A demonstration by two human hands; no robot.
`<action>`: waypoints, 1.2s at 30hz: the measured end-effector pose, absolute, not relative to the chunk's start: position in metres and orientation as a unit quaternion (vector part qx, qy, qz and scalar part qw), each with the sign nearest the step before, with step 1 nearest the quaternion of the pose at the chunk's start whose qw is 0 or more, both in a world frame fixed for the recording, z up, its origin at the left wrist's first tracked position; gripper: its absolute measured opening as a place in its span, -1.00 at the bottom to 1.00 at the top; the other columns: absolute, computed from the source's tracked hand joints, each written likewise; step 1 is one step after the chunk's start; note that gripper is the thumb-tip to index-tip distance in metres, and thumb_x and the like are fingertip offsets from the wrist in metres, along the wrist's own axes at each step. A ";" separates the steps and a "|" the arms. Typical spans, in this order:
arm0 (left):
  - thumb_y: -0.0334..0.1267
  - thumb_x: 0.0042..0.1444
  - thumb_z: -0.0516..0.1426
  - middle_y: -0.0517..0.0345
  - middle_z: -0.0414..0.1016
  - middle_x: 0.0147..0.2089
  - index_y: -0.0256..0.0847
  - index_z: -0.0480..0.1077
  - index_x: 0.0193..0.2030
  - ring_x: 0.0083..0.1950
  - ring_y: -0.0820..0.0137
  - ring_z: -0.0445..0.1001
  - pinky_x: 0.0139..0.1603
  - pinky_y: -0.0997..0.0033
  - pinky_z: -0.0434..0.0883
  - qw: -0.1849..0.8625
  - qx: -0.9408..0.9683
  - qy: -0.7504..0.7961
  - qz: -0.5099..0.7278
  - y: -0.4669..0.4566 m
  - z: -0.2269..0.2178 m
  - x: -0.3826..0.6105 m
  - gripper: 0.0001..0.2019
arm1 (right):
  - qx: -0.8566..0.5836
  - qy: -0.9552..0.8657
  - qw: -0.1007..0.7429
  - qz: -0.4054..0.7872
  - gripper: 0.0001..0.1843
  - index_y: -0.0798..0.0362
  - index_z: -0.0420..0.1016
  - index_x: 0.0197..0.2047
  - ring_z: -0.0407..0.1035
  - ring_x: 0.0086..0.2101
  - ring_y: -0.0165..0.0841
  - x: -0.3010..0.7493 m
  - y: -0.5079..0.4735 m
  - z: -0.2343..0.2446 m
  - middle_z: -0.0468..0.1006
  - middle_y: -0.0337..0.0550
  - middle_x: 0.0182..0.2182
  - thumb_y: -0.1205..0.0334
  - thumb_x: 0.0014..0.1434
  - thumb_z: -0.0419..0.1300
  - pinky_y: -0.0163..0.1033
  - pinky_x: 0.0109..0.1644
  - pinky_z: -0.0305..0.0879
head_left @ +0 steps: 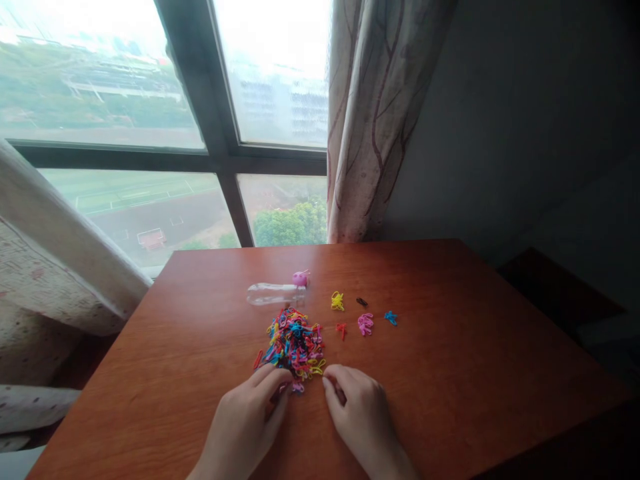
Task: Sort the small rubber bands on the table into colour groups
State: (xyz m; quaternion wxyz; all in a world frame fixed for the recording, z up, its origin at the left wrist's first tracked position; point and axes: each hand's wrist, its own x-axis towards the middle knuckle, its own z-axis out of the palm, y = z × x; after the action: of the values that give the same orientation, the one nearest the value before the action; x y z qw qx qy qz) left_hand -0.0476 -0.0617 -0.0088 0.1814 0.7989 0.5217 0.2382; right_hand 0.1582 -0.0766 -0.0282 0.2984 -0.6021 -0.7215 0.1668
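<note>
A heap of small coloured rubber bands (293, 343) lies on the wooden table (450, 373). My left hand (247, 420) rests at the heap's near edge, fingers curled together and touching the bands. My right hand (357, 410) sits just right of the heap with its fingers curled under; what they hold, if anything, is hidden. Beyond the heap lie small sorted clusters: yellow (337, 301), dark (361, 302), red (341, 329), pink (365, 324) and blue (391, 318). A clear plastic bottle with a pink cap (276, 292) lies on its side behind the heap.
A window with a dark frame (220, 153) stands behind the table. A patterned curtain (375, 120) hangs at the right of it, another curtain (55, 267) at the left. A dark piece of furniture (555, 287) sits beyond the table's right edge.
</note>
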 end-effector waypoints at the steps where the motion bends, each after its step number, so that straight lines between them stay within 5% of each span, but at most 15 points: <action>1: -0.29 0.28 0.02 0.26 0.55 -0.28 -0.04 0.45 -0.21 -0.34 0.44 0.56 -0.34 0.55 0.38 0.175 0.799 0.525 0.234 -0.063 -0.011 -0.048 -0.83 | -0.602 -0.722 0.298 0.166 -0.83 -0.02 0.43 -0.34 0.36 -0.47 -0.39 0.158 -0.077 -0.028 0.48 -0.30 -0.50 0.38 0.24 0.08 -0.29 -0.35 0.00; 11: -0.28 0.29 -0.01 0.23 0.60 -0.19 -0.04 0.45 -0.15 -0.28 0.34 0.63 -0.34 0.47 0.43 0.124 0.808 0.542 0.194 -0.061 -0.013 -0.049 -0.80 | -0.596 -0.730 0.297 0.153 -0.82 -0.02 0.42 -0.36 0.34 -0.49 -0.40 0.158 -0.076 -0.029 0.47 -0.30 -0.51 0.37 0.24 0.08 -0.28 -0.36 -0.01; 36: -0.30 0.30 0.00 0.19 0.57 -0.27 -0.10 0.46 -0.20 -0.38 0.45 0.54 -0.29 0.56 0.43 0.216 0.797 0.510 0.240 -0.063 -0.010 -0.046 -0.80 | -0.588 -0.740 0.300 0.131 -0.81 -0.01 0.44 -0.37 0.37 -0.49 -0.40 0.159 -0.075 -0.027 0.49 -0.29 -0.52 0.37 0.24 0.08 -0.32 -0.37 0.06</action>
State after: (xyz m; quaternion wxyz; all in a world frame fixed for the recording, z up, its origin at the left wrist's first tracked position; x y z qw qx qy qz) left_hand -0.0456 -0.0628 -0.0103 0.2165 0.7973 0.5097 0.2402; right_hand 0.1592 -0.0751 -0.0268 0.2995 -0.5883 -0.7396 0.1308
